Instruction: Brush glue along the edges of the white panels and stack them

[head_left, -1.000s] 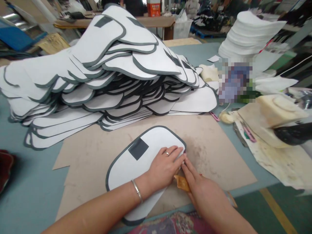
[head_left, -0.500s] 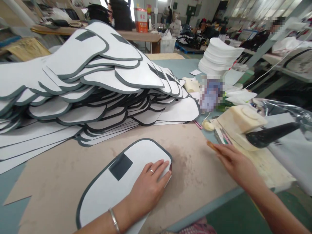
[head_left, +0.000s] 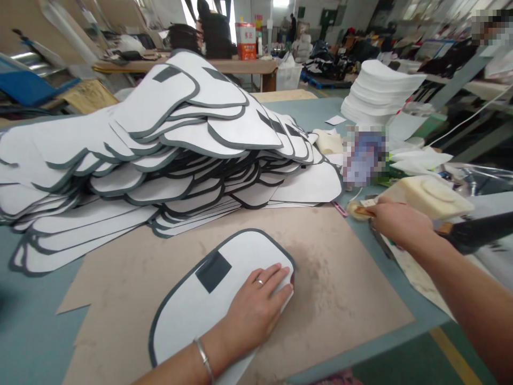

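Observation:
My left hand (head_left: pixel 260 305), with a ring and a bracelet, lies flat with fingers stretched on a white oblong panel (head_left: pixel 208 321) with a dark grey border. A dark square patch (head_left: pixel 214 271) is on the panel near its upper left edge. My right hand (head_left: pixel 401 219) is closed round a thin brown stick-like tool (head_left: pixel 371 210), most of it hidden by the fingers. The tool's end is at a small pale yellow round lump (head_left: pixel 356 210); whether they touch I cannot tell. Behind lies a large heap of similar white panels (head_left: pixel 224 128).
Brown board (head_left: pixel 336 299) lies under the panel on the blue-grey table (head_left: pixel 24 315). At right are a cream block (head_left: pixel 428 195), a black tapered object (head_left: pixel 481 235) and a blurred-out item (head_left: pixel 366 158). A stack of white curved pieces (head_left: pixel 379 96) stands farther back.
My right hand has moved forward with the stick-like tool, from above the board's right side to the yellow lump. My left hand stays on the panel. The view has shifted left.

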Available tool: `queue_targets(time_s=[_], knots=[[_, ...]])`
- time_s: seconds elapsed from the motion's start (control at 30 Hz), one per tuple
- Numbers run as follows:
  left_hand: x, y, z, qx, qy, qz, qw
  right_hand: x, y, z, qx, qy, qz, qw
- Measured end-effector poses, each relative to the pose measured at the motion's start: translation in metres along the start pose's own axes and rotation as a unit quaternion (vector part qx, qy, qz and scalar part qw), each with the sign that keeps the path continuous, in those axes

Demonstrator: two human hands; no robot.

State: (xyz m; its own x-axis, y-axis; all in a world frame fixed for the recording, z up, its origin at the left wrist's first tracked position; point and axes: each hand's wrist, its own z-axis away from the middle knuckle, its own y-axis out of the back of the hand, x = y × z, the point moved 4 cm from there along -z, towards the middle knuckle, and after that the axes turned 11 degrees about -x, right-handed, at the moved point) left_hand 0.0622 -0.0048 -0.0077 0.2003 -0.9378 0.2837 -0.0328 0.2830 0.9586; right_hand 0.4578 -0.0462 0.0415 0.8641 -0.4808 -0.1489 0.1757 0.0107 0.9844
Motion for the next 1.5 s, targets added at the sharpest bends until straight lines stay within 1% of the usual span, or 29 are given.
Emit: queue_targets(time_s=[0.07,0.13,0.23,0.3,0.37,0.47,0.57,0.63,0.73,0.8,0.9,1.07,1.13,1.3,1.4,1.5], knots=[[-0.001,-0.001,-0.001,0.001,0.008,0.013,1.0,-0.012,-0.002,0.021,-0.031,0.005,0.028,0.999],[-0.002,-0.003,-0.004,0.004,0.018,0.027,0.999,-0.034,-0.011,0.05,-0.056,0.034,0.03,0.997],[-0.001,-0.006,-0.01,0.003,0.027,0.045,0.999,-0.082,-0.04,0.1,-0.105,0.119,-0.018,0.987],[0.001,-0.008,-0.013,-0.002,0.031,0.053,0.998,-0.113,-0.06,0.133,-0.113,0.13,-0.022,0.985],[0.004,-0.009,-0.012,-0.009,0.03,0.06,0.998,-0.139,-0.075,0.164,-0.112,0.13,-0.019,0.985],[0.012,-0.009,-0.005,-0.015,0.019,0.071,0.997,-0.16,-0.087,0.203,-0.106,0.122,0.001,0.987],[0.018,-0.008,0.004,-0.023,0.005,0.081,0.996,-0.167,-0.089,0.225,-0.105,0.131,0.024,0.986],[0.019,-0.007,0.007,-0.028,-0.003,0.089,0.996,-0.169,-0.087,0.227,-0.102,0.127,0.039,0.986],[0.015,-0.004,0.01,-0.046,-0.017,0.103,0.993,-0.171,-0.083,0.22,-0.089,0.11,0.06,0.988],[0.012,-0.002,0.013,-0.068,-0.04,0.111,0.991,-0.174,-0.081,0.218,-0.078,0.121,0.062,0.988],[0.008,0.002,0.021,-0.095,-0.082,0.117,0.985,-0.179,-0.081,0.222,-0.07,0.159,0.055,0.983],[0.006,0.002,0.028,-0.115,-0.099,0.117,0.981,-0.178,-0.08,0.226,-0.073,0.176,0.059,0.98],[0.006,0.001,0.029,-0.115,-0.106,0.118,0.981,-0.177,-0.079,0.225,-0.082,0.193,0.054,0.976],[0.006,-0.002,0.028,-0.086,-0.112,0.128,0.982,-0.172,-0.073,0.214,-0.095,0.201,0.051,0.974],[0.006,-0.001,0.029,-0.073,-0.102,0.126,0.984,-0.169,-0.071,0.204,-0.11,0.216,0.062,0.968],[0.006,0.003,0.03,-0.067,-0.067,0.113,0.989,-0.166,-0.068,0.194,-0.112,0.245,0.079,0.96]])
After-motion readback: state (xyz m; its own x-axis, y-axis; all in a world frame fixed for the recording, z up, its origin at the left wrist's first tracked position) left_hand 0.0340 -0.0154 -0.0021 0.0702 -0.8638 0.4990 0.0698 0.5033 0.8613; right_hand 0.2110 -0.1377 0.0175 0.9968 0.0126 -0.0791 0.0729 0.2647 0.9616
